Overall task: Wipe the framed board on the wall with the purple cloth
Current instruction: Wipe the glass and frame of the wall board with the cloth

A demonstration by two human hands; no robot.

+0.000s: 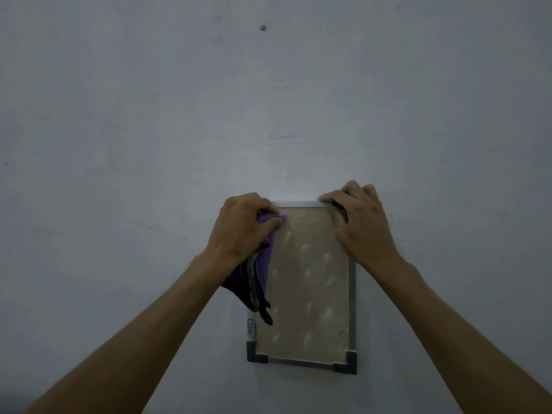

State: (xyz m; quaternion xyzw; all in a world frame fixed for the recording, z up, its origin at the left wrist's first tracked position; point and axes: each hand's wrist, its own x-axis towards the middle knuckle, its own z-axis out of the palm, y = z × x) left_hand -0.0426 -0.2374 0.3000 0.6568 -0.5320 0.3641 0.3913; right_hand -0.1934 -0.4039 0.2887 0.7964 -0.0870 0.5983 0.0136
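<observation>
board [307, 282]: one, long axis vertical, between hands
cloth [263, 264]: one, hangs below left hand [243, 222], which grips it
right hand [358, 222]: curled over board's top corner

Left hand [243, 225] fisted, right hand [360, 221] curled, arms raised.

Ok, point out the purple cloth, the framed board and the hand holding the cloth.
purple cloth [264, 265]: head view, on the hanging purple fold.
framed board [310, 282]: head view, middle of its tan surface.
left hand [243, 221]: head view, back of the hand.
</observation>
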